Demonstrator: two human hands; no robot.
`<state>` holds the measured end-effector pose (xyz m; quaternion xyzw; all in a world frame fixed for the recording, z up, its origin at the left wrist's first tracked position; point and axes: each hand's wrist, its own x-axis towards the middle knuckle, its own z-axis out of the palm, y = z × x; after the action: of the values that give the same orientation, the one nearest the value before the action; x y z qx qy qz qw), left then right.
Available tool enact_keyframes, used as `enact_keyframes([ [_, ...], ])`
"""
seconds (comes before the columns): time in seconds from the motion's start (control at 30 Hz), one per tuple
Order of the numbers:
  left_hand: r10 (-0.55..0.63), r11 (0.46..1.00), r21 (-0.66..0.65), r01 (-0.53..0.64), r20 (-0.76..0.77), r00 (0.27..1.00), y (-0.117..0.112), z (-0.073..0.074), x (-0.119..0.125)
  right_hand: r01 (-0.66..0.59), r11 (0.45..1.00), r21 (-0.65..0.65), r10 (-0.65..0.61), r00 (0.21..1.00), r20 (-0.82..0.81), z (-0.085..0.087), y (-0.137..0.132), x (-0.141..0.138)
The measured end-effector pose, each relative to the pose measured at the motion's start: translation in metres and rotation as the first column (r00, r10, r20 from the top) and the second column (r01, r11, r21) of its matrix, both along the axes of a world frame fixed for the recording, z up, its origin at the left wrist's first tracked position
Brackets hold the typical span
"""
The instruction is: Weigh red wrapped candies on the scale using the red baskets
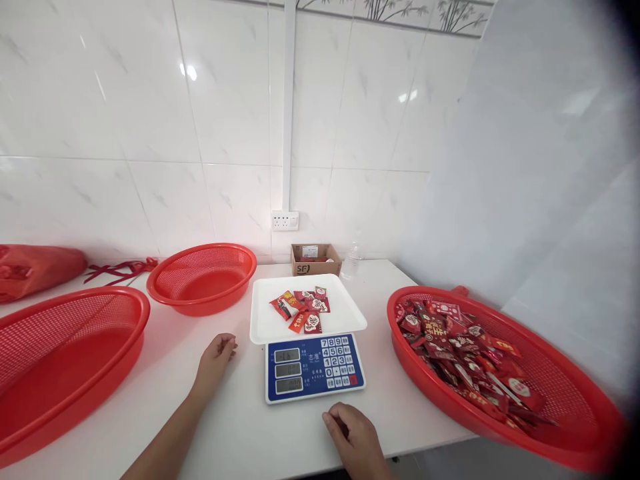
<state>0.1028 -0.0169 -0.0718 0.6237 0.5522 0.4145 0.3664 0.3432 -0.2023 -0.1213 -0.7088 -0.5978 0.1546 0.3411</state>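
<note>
A digital scale (311,393) with a blue keypad panel stands on the white table. On its white tray (265,293) lies a small group of red snack packets (311,323). My left hand (219,352) rests on the table left of the scale, fingers curled inward and nothing visible in them. Just in front of the scale is my right hand (354,437), its fingers loosely folded with no object showing. Neither hand touches the scale or the packets. To the right, a red basket (583,400) holds a heap of similar packets (465,353).
Two more red perforated baskets, one near (75,393) and one farther back (210,303), sit at left with bare bottoms. Behind the scale are a small cardboard box (317,268) and a clear plastic bottle (353,260). A red bag (40,270) lies at the far left.
</note>
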Motion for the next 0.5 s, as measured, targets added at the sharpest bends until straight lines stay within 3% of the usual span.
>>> enact_keyframes([
  [0.13,0.057,0.996,0.067,-0.057,0.005,0.998,-0.006,0.012,0.003,-0.030,0.999,-0.023,0.029,0.999,-0.022,-0.002,0.003,0.004],
  [0.23,0.037,0.989,0.145,-0.030,-0.047,0.998,-0.004,0.031,0.012,-0.053,0.996,-0.066,0.051,0.998,-0.037,-0.001,0.008,0.007],
  [0.37,-0.106,0.966,0.214,0.147,-0.192,0.976,0.007,0.060,0.032,-0.095,0.983,-0.154,0.086,0.994,-0.068,0.006,0.016,0.009],
  [0.5,-0.235,0.926,0.201,0.320,-0.358,0.904,0.029,0.075,0.055,-0.110,0.983,-0.149,0.101,0.992,-0.070,0.009,0.021,0.007],
])
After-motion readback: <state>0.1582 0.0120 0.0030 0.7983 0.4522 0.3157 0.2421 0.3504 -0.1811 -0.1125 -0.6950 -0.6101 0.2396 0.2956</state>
